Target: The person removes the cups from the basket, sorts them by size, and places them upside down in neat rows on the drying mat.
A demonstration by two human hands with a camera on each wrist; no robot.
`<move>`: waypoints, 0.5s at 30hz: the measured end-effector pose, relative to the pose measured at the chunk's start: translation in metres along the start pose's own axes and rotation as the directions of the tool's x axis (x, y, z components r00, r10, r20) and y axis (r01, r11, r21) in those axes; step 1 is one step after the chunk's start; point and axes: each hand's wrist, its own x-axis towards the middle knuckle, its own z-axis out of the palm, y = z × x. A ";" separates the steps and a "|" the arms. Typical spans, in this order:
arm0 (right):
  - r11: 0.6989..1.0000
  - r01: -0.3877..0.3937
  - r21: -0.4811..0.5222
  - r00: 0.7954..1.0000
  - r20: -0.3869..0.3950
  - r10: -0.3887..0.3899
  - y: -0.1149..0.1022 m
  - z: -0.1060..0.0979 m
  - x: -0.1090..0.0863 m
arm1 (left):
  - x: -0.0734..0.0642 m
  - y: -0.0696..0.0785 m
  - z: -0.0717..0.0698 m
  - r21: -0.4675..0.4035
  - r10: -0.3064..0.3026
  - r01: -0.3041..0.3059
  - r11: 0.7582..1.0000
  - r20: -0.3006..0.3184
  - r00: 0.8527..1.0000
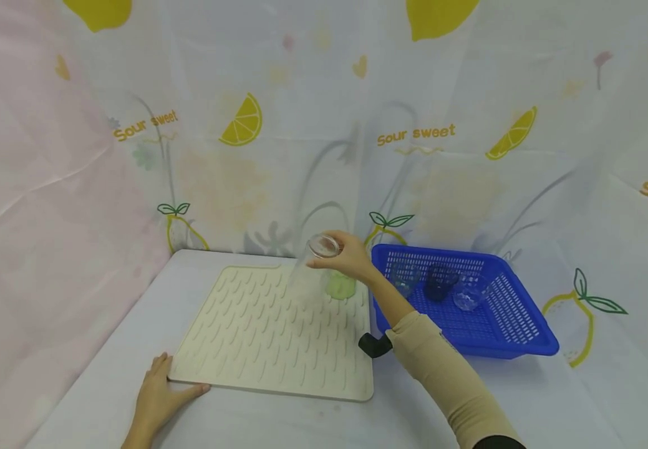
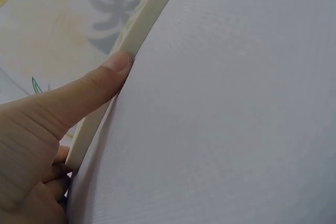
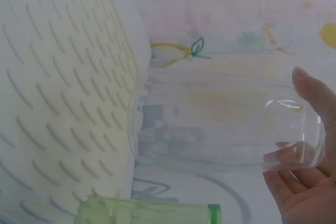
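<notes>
My right hand [image 1: 348, 255] holds a tall clear drinking glass [image 1: 315, 268] by its thick base, upside down, mouth toward the ribbed cream drying mat [image 1: 273, 330]. In the right wrist view, the thumb and fingers sit around the base of the glass [image 3: 220, 119], at the far end from the mat [image 3: 58, 87]. Beside it, a light green translucent cup [image 1: 342, 285] stands on the mat's back right part. At the mat's near left corner rests my left hand [image 1: 158, 399], its straight thumb [image 2: 118, 61] along the front edge and its fingers at the left side.
Right of the mat is a blue plastic basket [image 1: 517, 337] with slotted walls. Inside lie a dark cup [image 1: 440, 284], a clear glass [image 1: 468, 293] and another see-through glass [image 1: 405, 274]. A lemon-printed cloth [image 1: 301, 93] hangs behind the white table [image 1: 133, 330].
</notes>
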 end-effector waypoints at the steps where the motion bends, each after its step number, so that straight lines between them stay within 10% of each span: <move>1: 1.000 -0.002 -0.013 1.000 0.000 0.002 -0.001 0.002 0.003 | 0.000 0.000 0.000 0.000 -0.005 0.005 1.000 0.004 1.000; 15: 0.995 0.007 -0.095 1.000 0.014 -0.006 0.004 0.023 0.031 | 0.000 0.000 -0.002 -0.028 -0.029 0.029 0.999 0.008 1.000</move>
